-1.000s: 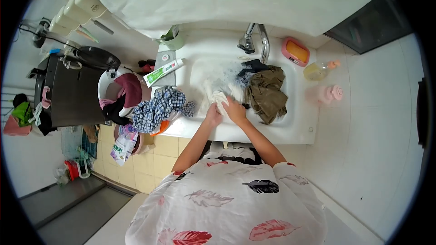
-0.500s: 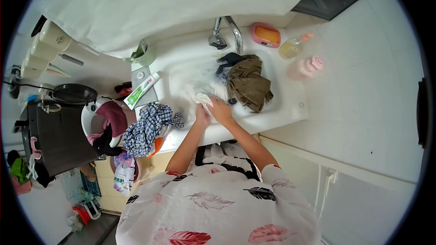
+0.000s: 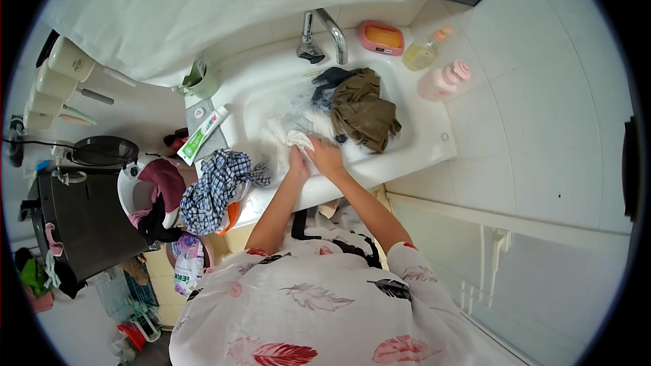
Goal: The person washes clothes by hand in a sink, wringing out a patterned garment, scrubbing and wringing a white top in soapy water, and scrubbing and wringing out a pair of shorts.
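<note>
In the white sink [image 3: 420, 142], my two hands are close together on a wet white cloth [image 3: 299, 139] among suds. My left hand [image 3: 297, 163] has its fingers closed on the cloth's lower side. Just right of it, my right hand [image 3: 326, 157] grips the same cloth, its fingertips partly hidden by folds. A brown garment [image 3: 366, 112] lies bunched in the basin to the right of my hands. Beside that is a dark wet cloth [image 3: 332, 78], toward the tap [image 3: 332, 34].
A pink soap dish [image 3: 381, 38], a yellowish pump bottle [image 3: 422, 54] and a pink bottle [image 3: 444, 81] line the back right. Toothpaste [image 3: 203, 135] lies on the left ledge near a green cup [image 3: 201, 83]. A checked garment [image 3: 215, 190] hangs over the left side.
The view has shifted slightly, so the sink sits a little further up and left. Both hands stay on the white cloth, with little visible movement.
</note>
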Action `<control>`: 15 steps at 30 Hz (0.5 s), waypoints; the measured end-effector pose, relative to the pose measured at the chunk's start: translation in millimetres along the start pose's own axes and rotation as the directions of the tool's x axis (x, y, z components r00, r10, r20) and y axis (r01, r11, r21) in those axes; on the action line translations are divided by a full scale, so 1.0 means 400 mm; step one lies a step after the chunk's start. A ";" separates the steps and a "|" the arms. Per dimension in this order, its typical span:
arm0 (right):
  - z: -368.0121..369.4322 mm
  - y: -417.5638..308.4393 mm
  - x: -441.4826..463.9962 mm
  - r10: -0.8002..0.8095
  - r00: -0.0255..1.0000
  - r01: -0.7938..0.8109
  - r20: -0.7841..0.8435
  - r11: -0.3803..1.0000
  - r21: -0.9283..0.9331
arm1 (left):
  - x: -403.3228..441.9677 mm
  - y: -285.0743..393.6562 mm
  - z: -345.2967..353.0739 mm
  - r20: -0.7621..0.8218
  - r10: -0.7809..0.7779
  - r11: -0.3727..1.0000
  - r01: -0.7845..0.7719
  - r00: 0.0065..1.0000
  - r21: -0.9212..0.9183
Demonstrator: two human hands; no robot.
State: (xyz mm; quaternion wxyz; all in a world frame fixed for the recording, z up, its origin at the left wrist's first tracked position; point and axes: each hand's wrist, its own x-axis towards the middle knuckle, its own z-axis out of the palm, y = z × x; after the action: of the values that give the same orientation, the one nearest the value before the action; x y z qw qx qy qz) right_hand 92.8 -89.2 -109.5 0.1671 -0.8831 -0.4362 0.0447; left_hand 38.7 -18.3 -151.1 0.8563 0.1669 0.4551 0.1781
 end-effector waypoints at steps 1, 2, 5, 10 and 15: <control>0.000 0.001 -0.001 0.008 1.000 -0.008 -0.008 1.000 0.000 | 0.005 -0.001 -0.004 0.024 -0.003 1.000 0.003 1.000 0.005; 0.001 0.000 -0.003 0.009 1.000 -0.010 -0.013 1.000 -0.019 | 0.013 -0.003 -0.004 0.049 -0.005 1.000 0.005 0.999 0.009; 0.008 0.003 -0.008 0.006 0.999 -0.008 -0.041 1.000 -0.031 | 0.041 -0.016 -0.023 0.047 0.022 0.999 -0.024 0.999 0.034; 0.004 -0.001 -0.008 0.011 0.999 -0.012 -0.043 0.999 -0.032 | 0.047 -0.018 -0.027 0.016 0.027 0.999 -0.027 1.000 0.025; -0.003 -0.017 -0.009 0.067 0.997 -0.069 0.042 0.995 0.068 | 0.034 -0.022 -0.034 0.078 0.025 1.000 -0.026 0.997 0.014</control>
State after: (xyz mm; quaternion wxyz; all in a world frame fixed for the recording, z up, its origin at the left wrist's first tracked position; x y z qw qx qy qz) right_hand 85.7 -88.5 -106.5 0.1874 -0.8900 -0.4073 0.0831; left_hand 35.6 -18.1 -171.9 0.8697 0.1859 0.4208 0.1788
